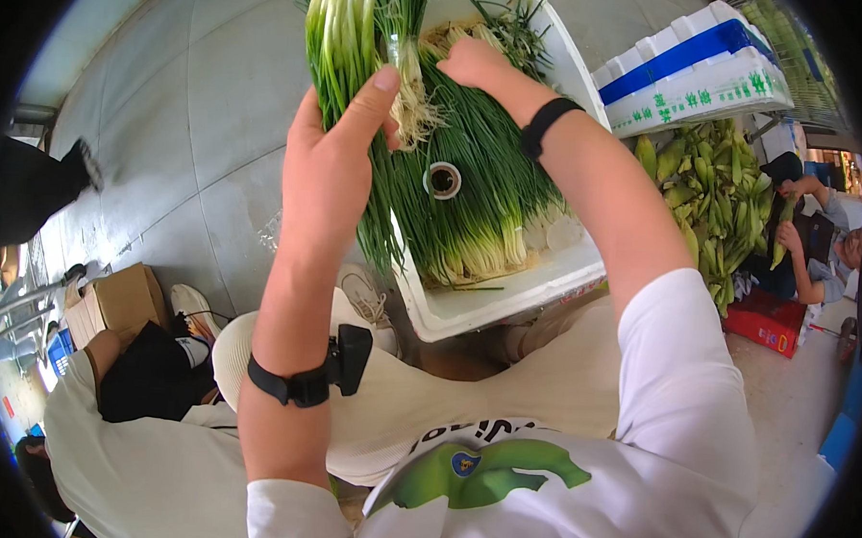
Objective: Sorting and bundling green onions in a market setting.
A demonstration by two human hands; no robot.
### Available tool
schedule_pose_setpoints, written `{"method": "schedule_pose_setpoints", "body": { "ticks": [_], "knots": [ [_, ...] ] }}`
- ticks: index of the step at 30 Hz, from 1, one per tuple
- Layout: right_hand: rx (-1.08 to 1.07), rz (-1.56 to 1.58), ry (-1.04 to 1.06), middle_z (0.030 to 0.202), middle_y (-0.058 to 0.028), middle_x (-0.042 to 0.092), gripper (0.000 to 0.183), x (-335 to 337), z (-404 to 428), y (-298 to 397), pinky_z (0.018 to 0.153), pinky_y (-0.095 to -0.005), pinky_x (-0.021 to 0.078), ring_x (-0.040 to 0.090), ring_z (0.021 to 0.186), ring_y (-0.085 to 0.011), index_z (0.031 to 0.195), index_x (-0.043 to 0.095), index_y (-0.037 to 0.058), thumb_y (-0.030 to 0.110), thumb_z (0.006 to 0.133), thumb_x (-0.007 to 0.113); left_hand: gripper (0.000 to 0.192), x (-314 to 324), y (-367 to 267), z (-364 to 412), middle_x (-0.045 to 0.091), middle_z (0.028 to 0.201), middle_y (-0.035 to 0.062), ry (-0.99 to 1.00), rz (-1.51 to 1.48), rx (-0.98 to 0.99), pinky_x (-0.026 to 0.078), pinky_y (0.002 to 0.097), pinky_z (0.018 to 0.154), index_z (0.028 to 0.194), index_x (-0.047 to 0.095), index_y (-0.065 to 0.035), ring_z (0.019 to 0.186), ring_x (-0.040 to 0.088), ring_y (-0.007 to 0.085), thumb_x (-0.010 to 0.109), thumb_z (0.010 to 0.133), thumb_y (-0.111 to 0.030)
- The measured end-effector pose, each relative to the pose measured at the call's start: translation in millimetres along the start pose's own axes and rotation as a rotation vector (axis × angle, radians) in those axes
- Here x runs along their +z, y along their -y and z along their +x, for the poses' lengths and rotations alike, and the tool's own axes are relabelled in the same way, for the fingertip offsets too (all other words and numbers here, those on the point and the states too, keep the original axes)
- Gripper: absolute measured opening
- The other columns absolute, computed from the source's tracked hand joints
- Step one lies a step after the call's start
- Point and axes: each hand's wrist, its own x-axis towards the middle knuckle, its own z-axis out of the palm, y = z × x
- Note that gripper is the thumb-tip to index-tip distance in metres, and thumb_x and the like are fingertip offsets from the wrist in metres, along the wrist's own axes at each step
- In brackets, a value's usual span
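My left hand (343,135) grips a bundle of green onions (340,41), with pale stalks and rooted ends, over the left side of a white foam box (428,326). A clear band wraps part of the bundle. In the box lie many more thin green onions (479,156), their white ends towards me and also at the far side. My right hand (472,62) is at the far part of this pile, fingers curled down among the leaves; what they hold is hidden. A roll of tape (442,181) rests on the leaves in the middle.
White foam boxes with a blue band (692,71) stand at the upper right, beside a heap of corn husks (715,202). A person (815,235) holds corn near a red box (764,323). Another person (148,473) sits close at left, near a cardboard box (130,303).
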Motion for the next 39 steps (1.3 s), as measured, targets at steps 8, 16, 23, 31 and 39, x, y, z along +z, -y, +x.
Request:
{"method": "schedule_pose_setpoints", "body": {
  "ticks": [8, 16, 23, 31, 39],
  "knots": [
    [0.083, -0.034, 0.140, 0.090, -0.0216, 0.070, 0.055, 17.1, 13.2, 17.2, 0.078, -0.0447, 0.0540, 0.067, 0.086, -0.0375, 0.092, 0.072, -0.0025, 0.051, 0.081, 0.066, 0.030, -8.6, -6.3, 5.8, 0.057, 0.077, 0.0006, -0.013, -0.086, 0.023, 0.043, 0.0241, 0.064, 0.096, 0.058, -0.0067, 0.070, 0.055, 0.0100, 0.068, 0.092, -0.035],
    [0.068, -0.016, 0.022, 0.086, -0.0223, 0.070, 0.045, 22.0, 27.0, -11.6, 0.076, -0.0461, 0.0534, 0.067, 0.084, -0.0394, 0.088, 0.071, -0.0051, 0.039, 0.079, 0.066, 0.028, 0.8, -8.9, 11.9, 0.058, 0.073, -0.0018, 0.008, -0.151, 0.068, 0.037, 0.0212, 0.056, 0.099, 0.061, -0.0045, 0.064, 0.051, 0.0054, 0.070, 0.091, -0.029],
    [0.221, 0.197, 0.429, 0.055, -0.0095, 0.052, 0.027, -12.5, 11.7, -28.6, 0.045, -0.0351, 0.0427, 0.051, 0.047, -0.0198, 0.066, 0.057, 0.0009, 0.022, 0.082, 0.062, 0.029, -2.3, -6.7, 4.0, 0.057, 0.075, -0.0001, 0.003, -0.108, 0.048, 0.042, 0.0235, 0.063, 0.095, 0.060, -0.0070, 0.068, 0.054, 0.0091, 0.068, 0.092, -0.035],
    [0.310, 0.023, 0.651, 0.083, -0.0094, 0.063, 0.028, -16.9, 11.2, -43.0, 0.055, -0.0363, 0.0470, 0.053, 0.058, -0.0186, 0.089, 0.060, 0.0011, 0.029, 0.087, 0.058, 0.025, 1.6, -2.5, 3.9, 0.058, 0.075, -0.0018, 0.014, -0.113, 0.022, 0.041, 0.0214, 0.058, 0.097, 0.061, -0.0045, 0.065, 0.052, 0.0055, 0.071, 0.091, -0.027],
    [0.020, -0.168, 0.385, 0.071, -0.0236, 0.062, 0.062, 29.7, 42.8, -63.2, 0.068, -0.0460, 0.0490, 0.058, 0.064, -0.0383, 0.076, 0.065, -0.0088, 0.053, 0.081, 0.066, 0.025, 1.5, 0.8, 8.8, 0.057, 0.073, -0.0030, 0.038, -0.127, 0.041, 0.039, 0.0213, 0.057, 0.095, 0.061, -0.0049, 0.064, 0.050, 0.0043, 0.070, 0.092, -0.028]
  ]
}}
